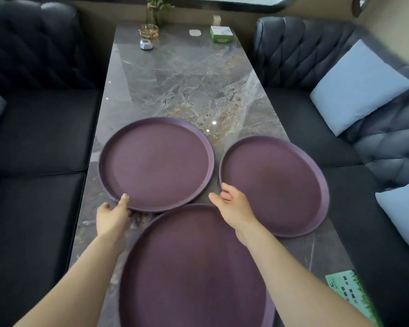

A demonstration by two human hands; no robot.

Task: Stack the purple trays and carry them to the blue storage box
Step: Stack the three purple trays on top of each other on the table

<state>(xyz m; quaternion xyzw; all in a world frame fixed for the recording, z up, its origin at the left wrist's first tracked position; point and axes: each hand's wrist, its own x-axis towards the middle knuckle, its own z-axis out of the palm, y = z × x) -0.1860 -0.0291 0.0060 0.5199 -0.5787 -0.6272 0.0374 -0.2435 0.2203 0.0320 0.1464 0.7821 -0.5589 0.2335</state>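
Observation:
Three round purple trays lie on a marble table [187,74]. The far left tray [156,161] has its near rim raised slightly, and my left hand [112,217] pinches that rim, thumb on top and fingers underneath. To the right lies a second tray [276,185]. The nearest tray [194,272] sits under my forearms at the table's front. My right hand [231,206] hovers between the far left tray and the right tray, fingers apart and holding nothing. No blue storage box is visible.
Dark tufted sofas flank the table, with light blue cushions [357,86] on the right one. At the table's far end stand a glass vase [151,20], an amber ashtray [148,31], a small grey object [146,44] and a green box [221,34]. A green leaflet [350,296] lies at the near right corner.

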